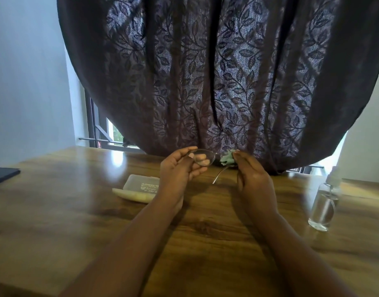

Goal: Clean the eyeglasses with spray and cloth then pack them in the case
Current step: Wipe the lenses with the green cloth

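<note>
Left hand (pixel 180 168) pinches glasses (pixel 202 160) by left lens, long axis crosswise; right hand (pixel 251 174) clamps cloth (pixel 226 159) on right lens.

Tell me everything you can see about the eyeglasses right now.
The eyeglasses are thin-rimmed with clear rounded lenses, held up above the wooden table. The left hand pinches one lens; the right hand presses a pale green cloth around the other. One thin metallic temple hangs down between the hands.
</note>
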